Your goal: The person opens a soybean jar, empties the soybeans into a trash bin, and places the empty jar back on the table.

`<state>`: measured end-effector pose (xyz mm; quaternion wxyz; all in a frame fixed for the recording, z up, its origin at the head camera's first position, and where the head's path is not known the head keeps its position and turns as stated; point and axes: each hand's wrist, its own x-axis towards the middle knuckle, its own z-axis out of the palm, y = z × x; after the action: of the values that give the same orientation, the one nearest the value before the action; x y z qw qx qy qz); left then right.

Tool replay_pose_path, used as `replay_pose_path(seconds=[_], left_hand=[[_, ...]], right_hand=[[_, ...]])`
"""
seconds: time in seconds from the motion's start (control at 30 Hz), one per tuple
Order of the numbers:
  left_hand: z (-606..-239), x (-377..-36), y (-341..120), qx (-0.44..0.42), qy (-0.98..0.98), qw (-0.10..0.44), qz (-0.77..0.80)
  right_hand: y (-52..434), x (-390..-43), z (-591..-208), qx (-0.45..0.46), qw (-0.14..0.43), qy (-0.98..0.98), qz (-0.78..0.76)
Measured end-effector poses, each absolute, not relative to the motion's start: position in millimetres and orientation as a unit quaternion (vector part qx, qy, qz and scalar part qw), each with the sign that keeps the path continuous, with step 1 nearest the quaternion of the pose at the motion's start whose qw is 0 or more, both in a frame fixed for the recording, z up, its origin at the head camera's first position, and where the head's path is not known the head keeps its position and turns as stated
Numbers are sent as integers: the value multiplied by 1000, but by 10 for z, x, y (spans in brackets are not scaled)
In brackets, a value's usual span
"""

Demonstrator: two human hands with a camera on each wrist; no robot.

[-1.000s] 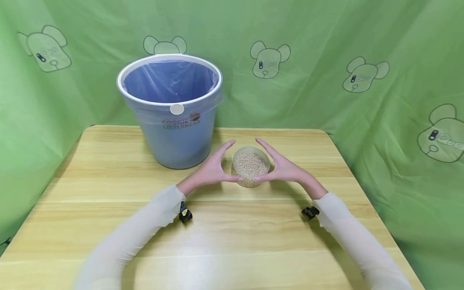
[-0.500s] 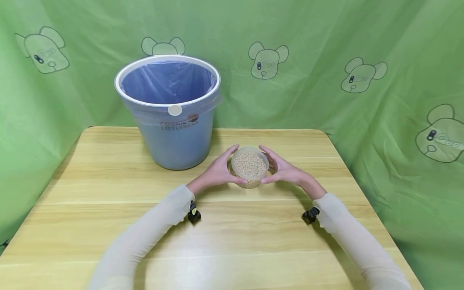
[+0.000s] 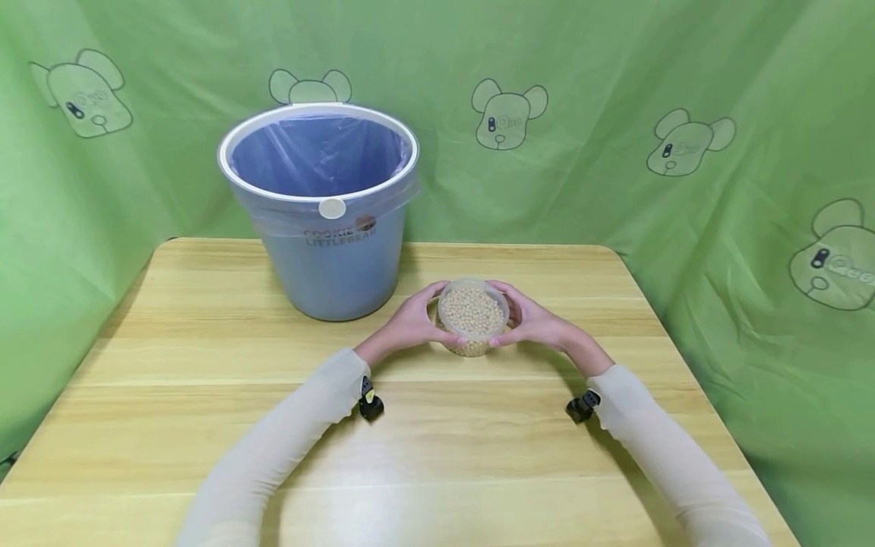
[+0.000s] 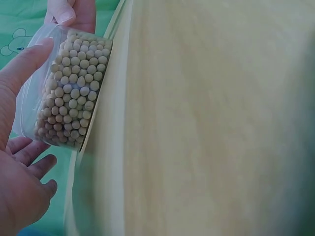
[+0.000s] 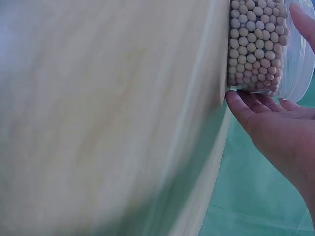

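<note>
A round clear plastic container filled with small beige beans stands on the wooden table, right of the blue bin. My left hand wraps its fingers round the container's left side, and my right hand wraps round its right side. In the left wrist view the container rests with its base on the table while my left hand cups it, thumb on the rim. The right wrist view shows the container with my right hand curled under its wall.
A blue bin with a white rim and a clear liner stands at the back left of the table. Green cloth printed with bears hangs behind and at both sides. The table's near half lies under my forearms.
Both hands, spread apart on either side of the container a second ago, have closed in and now grip it. The container and the bin have stayed in place.
</note>
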<state>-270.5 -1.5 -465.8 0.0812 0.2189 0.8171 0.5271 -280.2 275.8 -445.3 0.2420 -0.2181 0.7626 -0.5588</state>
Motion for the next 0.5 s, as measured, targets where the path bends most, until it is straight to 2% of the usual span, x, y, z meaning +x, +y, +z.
replay_pose_path(seconds=[0.5], left_hand=[[-4673,-2731,-15,224,809,71,538]], right_hand=[[2766,-2813,-4438,-212,246,760,-563]])
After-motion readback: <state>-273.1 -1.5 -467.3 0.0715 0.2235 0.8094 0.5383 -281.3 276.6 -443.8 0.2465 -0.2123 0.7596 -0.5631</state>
